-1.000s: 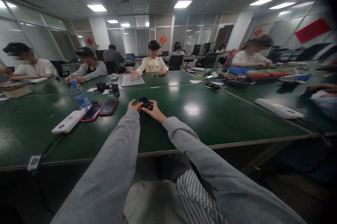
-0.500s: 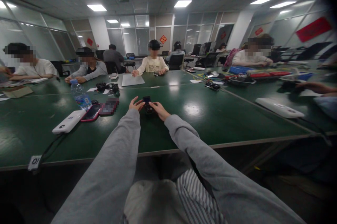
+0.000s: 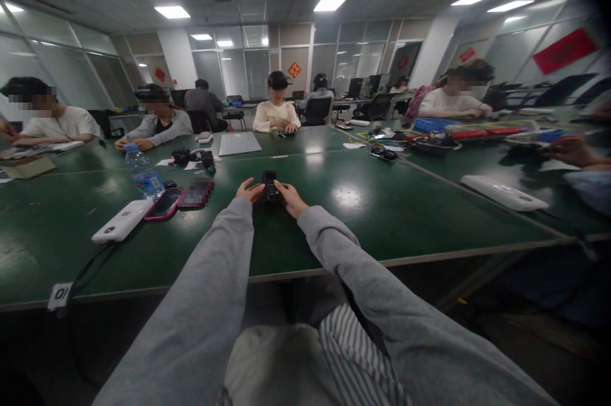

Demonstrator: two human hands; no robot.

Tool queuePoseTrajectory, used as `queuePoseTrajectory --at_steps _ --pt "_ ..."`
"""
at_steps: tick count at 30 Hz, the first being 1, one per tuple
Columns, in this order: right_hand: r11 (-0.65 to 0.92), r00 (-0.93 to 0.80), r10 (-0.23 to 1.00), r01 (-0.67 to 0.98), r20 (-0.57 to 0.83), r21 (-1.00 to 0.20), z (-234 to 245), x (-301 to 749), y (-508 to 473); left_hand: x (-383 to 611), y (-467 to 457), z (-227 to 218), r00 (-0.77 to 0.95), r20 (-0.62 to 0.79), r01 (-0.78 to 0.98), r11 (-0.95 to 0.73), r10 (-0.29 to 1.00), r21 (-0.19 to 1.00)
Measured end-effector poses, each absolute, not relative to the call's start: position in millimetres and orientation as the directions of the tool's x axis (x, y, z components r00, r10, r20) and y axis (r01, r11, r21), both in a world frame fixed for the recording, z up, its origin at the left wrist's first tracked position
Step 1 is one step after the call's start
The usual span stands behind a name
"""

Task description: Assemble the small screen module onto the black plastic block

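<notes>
And here we are, both bare hands out over the green table (image 3: pixel 405 228), with a small black device (image 3: pixel 270 181) right between them, a dark screen at its far end. The right hand (image 3: pixel 290 199) has it: thumb along the near right edge, fingers curled round that side, closed on it. Over on the other flank, the left hand (image 3: pixel 247 191) meets the left edge with its fingertips, another finger loosely raised; whether those fingers grip or only touch, I cannot tell.

Now the key relation: the long axis appears to point straight away from the wearer, so the hands flank it, left fingers to its left, right thumb to its right. Neither hand is nearer; both are at it, though the right overlaps it more. Resting on the tabletop or just above it? Can't tell from here.

Off to the left, well apart, lie a pink-edged phone (image 3: pixel 163 204) and a white power bank (image 3: pixel 121 223), with a plastic bottle (image 3: pixel 144 175) upright behind them. Across the table sits a co-worker in a pale top (image 3: pixel 272 116).
</notes>
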State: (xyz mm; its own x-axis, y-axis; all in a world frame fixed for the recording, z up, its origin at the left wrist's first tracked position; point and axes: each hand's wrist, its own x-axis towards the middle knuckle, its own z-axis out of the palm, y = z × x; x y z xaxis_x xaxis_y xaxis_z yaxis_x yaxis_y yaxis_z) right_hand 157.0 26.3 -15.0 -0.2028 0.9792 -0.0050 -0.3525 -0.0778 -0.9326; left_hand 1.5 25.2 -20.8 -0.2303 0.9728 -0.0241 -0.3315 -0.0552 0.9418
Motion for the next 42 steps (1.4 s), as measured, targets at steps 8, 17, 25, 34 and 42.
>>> queuePoseTrajectory --at_steps 8,17,25,34,42 --pt "0.017 -0.168 0.983 -0.309 0.072 -0.951 -15 155 24 1 30 -32 -0.175 0.073 -0.078 -0.088 0.982 0.993" --pt "-0.023 -0.223 0.973 -0.346 0.059 -0.938 -12 156 21 -2 32 -32 -0.194 0.085 -0.098 -0.106 0.977 0.989" --pt "-0.1 -0.313 0.949 -0.418 0.04 -0.903 -12 156 24 -3 29 -29 -0.218 0.063 -0.148 -0.097 0.974 0.984" --pt "-0.071 -0.332 0.941 -0.363 0.058 -0.929 -13 157 24 -1 21 -21 -0.275 0.04 -0.047 -0.055 0.961 0.997" --pt "-0.025 -0.344 0.934 -0.339 0.099 -0.94 -13 160 22 8 3 -2 -0.314 -0.007 -0.027 -0.001 0.949 1.0"
